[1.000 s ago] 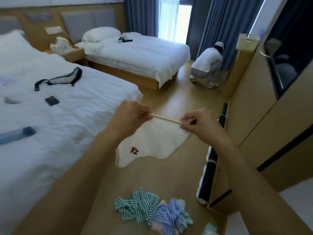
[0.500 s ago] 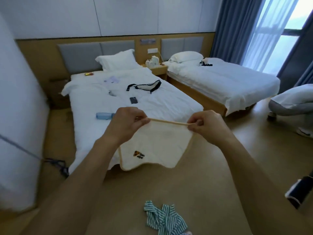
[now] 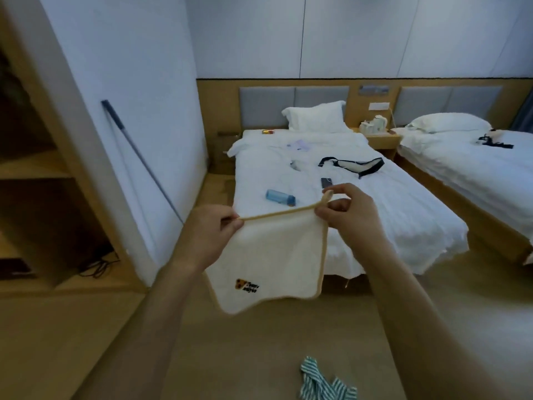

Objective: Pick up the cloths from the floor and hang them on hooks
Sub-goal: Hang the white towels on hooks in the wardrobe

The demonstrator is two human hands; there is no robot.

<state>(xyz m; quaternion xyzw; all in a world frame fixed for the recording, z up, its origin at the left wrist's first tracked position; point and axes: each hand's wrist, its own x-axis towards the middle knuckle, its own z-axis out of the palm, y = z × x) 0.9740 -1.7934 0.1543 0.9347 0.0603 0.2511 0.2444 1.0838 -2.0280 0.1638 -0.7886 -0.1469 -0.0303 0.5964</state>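
Hands held the cream cloth (image 3: pixel 268 255) taut at chest height, left hand (image 3: pixel 212 235) pinching one top corner and right hand (image 3: pixel 346 213) its loop (image 3: pixel 328 196), as the view had swung toward the wall, no hook visible, striped cloth (image 3: pixel 323 383) left on the floor (image 3: pixel 86 342).

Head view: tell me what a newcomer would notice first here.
First, the cream cloth stretched in mid-air at centre, its top edge pinched by the left hand and the right hand. Behind it stands a white bed strewn with small items, including a blue bottle. A striped cloth lies on the floor at the bottom edge.
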